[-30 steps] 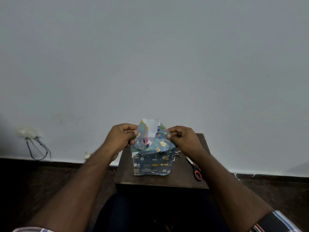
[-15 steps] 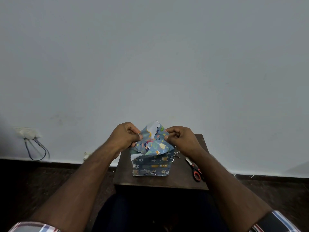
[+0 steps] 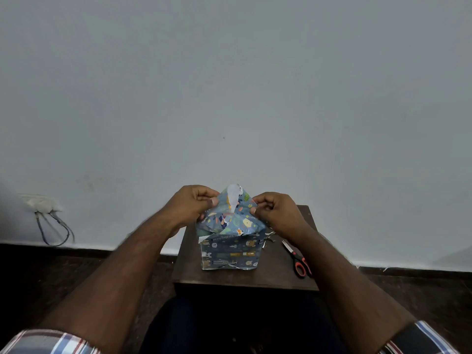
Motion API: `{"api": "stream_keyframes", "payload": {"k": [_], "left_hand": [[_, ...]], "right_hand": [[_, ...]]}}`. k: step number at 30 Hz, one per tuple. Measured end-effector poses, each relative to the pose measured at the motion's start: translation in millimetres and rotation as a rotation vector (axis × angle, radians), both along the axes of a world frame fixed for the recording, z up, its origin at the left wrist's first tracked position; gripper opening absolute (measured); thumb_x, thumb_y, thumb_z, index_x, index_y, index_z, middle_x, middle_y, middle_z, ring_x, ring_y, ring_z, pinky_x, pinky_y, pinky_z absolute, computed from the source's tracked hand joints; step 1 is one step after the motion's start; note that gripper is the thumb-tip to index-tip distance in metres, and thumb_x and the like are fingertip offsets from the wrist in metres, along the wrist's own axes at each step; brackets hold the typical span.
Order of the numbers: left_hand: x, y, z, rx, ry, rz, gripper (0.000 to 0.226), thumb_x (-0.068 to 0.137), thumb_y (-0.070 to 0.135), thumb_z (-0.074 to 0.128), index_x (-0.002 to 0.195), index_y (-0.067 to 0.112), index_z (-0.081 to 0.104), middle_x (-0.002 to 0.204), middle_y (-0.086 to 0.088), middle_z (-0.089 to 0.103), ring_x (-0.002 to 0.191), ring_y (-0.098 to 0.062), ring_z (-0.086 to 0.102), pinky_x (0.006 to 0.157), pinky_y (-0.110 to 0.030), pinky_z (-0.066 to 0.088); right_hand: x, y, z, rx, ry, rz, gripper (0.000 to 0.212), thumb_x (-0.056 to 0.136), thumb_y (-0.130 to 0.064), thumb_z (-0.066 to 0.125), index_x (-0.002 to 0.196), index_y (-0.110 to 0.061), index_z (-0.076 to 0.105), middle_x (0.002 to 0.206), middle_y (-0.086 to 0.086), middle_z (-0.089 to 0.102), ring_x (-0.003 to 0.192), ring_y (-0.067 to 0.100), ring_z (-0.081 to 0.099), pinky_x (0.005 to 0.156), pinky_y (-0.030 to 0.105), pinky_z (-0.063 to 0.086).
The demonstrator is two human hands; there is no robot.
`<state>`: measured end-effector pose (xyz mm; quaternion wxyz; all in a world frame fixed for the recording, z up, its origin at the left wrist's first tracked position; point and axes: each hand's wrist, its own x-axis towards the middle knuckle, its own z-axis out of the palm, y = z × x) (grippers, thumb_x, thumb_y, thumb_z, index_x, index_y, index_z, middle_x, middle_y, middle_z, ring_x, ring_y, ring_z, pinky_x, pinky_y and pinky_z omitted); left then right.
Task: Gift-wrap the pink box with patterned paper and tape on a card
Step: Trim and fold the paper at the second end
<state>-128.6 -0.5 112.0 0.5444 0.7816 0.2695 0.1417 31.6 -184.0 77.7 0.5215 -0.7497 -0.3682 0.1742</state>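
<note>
The person is closing the top end of the patterned paper [image 3: 231, 227] over the box, which is standing on the bench [image 3: 277, 275] near the middle, a little toward the left edge; the pink box itself is fully hidden under the wrap. To do this fold well, both flaps should probably be drawn inward evenly, creased flat against the box's upper edges, and held taut so the loose peak is not bunching before tape is going on. No tape or card is showing.

The left hand [image 3: 190, 204] is pinching the left flap, its fingers [image 3: 210, 198] curled round the paper's edge. The right hand [image 3: 274, 209] is pinching the right flap in the same way, knuckles up. Both forearms are reaching in from the near edge, converging above the box. Scissors [image 3: 297, 259] are lying untouched toward the right edge.
</note>
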Motion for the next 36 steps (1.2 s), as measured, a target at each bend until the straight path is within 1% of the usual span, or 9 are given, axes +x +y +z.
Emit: {"api": "stream_keyframes", "payload": {"k": [4, 7, 12, 18, 23, 27, 31, 33, 36], "left_hand": [[5.2, -5.3, -4.2, 0.067, -0.004, 0.042, 0.005, 0.088, 0.012, 0.077, 0.09, 0.015, 0.073, 0.085, -0.014, 0.074, 0.067, -0.012, 0.068, 0.056, -0.023, 0.05], [8.7, -12.3, -9.7, 0.191, -0.01, 0.091, 0.016, 0.082, 0.013, 0.081, 0.086, 0.02, 0.067, 0.083, -0.005, 0.067, 0.075, -0.014, 0.064, 0.067, -0.029, 0.049], [4.3, -20.9, -16.0, 0.374, -0.044, 0.142, 0.032, 0.08, 0.015, 0.082, 0.092, 0.019, 0.052, 0.084, 0.004, 0.054, 0.072, -0.01, 0.049, 0.061, -0.027, 0.036], [-7.6, -23.1, -14.5, 0.444, 0.049, 0.054, 0.011, 0.088, 0.027, 0.075, 0.079, 0.026, 0.068, 0.077, 0.008, 0.07, 0.07, -0.001, 0.062, 0.061, -0.019, 0.042], [-12.7, -20.9, -15.6, 0.494, 0.094, -0.026, 0.019, 0.096, 0.018, 0.065, 0.106, 0.027, 0.078, 0.105, 0.023, 0.069, 0.093, 0.004, 0.062, 0.07, -0.002, 0.037], [-8.5, -20.1, -18.2, 0.51, 0.156, -0.094, 0.036, 0.094, 0.007, 0.064, 0.127, 0.021, 0.07, 0.12, 0.009, 0.072, 0.106, -0.003, 0.066, 0.081, 0.0, 0.037], [-5.5, -19.5, -17.5, 0.516, 0.201, -0.12, 0.044, 0.093, 0.006, 0.066, 0.135, 0.019, 0.065, 0.12, 0.004, 0.071, 0.107, -0.007, 0.064, 0.082, -0.005, 0.037], [-5.3, -19.3, -18.3, 0.501, 0.19, -0.106, 0.045, 0.092, 0.007, 0.068, 0.135, 0.02, 0.064, 0.114, 0.007, 0.07, 0.1, -0.006, 0.064, 0.075, -0.003, 0.037], [-6.0, -18.7, -19.4, 0.47, 0.166, -0.084, 0.045, 0.09, 0.008, 0.07, 0.133, 0.021, 0.066, 0.103, 0.012, 0.068, 0.085, 0.0, 0.062, 0.07, -0.003, 0.039]], "right_hand": [[-0.2, -0.2, -0.1, 0.004, 0.011, -0.001, 0.011, 0.088, -0.011, 0.074, 0.098, -0.015, 0.076, 0.069, -0.009, 0.072, 0.063, 0.001, 0.066, 0.061, 0.022, 0.048], [0.3, 0.5, -1.6, 0.015, 0.006, 0.0, 0.01, 0.087, -0.012, 0.074, 0.096, -0.018, 0.077, 0.078, -0.002, 0.076, 0.072, 0.011, 0.072, 0.068, 0.034, 0.057], [0.7, 0.4, -3.2, 0.017, 0.005, -0.006, 0.01, 0.088, -0.013, 0.074, 0.096, -0.018, 0.076, 0.083, 0.001, 0.077, 0.08, 0.019, 0.075, 0.078, 0.043, 0.061], [-0.1, 2.9, -3.3, 0.005, -0.024, -0.025, 0.009, 0.087, -0.014, 0.074, 0.094, -0.02, 0.076, 0.078, -0.004, 0.075, 0.072, 0.008, 0.071, 0.073, 0.036, 0.059], [0.6, 2.9, -3.7, 0.003, -0.017, -0.02, 0.009, 0.087, -0.015, 0.074, 0.094, -0.02, 0.076, 0.082, -0.001, 0.077, 0.078, 0.015, 0.074, 0.078, 0.043, 0.061], [1.4, 3.1, -4.1, -0.007, -0.012, -0.014, 0.01, 0.086, -0.016, 0.074, 0.094, -0.023, 0.076, 0.085, -0.001, 0.077, 0.08, 0.018, 0.075, 0.081, 0.05, 0.06], [0.6, 4.1, -4.5, -0.012, 0.002, -0.01, 0.01, 0.082, -0.024, 0.076, 0.092, -0.024, 0.076, 0.085, -0.001, 0.077, 0.08, 0.019, 0.075, 0.08, 0.051, 0.06], [-0.2, 7.4, -4.3, -0.01, -0.007, -0.023, 0.019, 0.076, -0.036, 0.078, 0.09, -0.024, 0.073, 0.084, 0.0, 0.076, 0.08, 0.02, 0.074, 0.078, 0.051, 0.06], [-3.1, 16.0, -2.3, -0.02, 0.001, -0.014, 0.025, 0.077, -0.032, 0.083, 0.095, -0.025, 0.068, 0.089, -0.002, 0.076, 0.081, 0.016, 0.074, 0.078, 0.049, 0.06]]}}
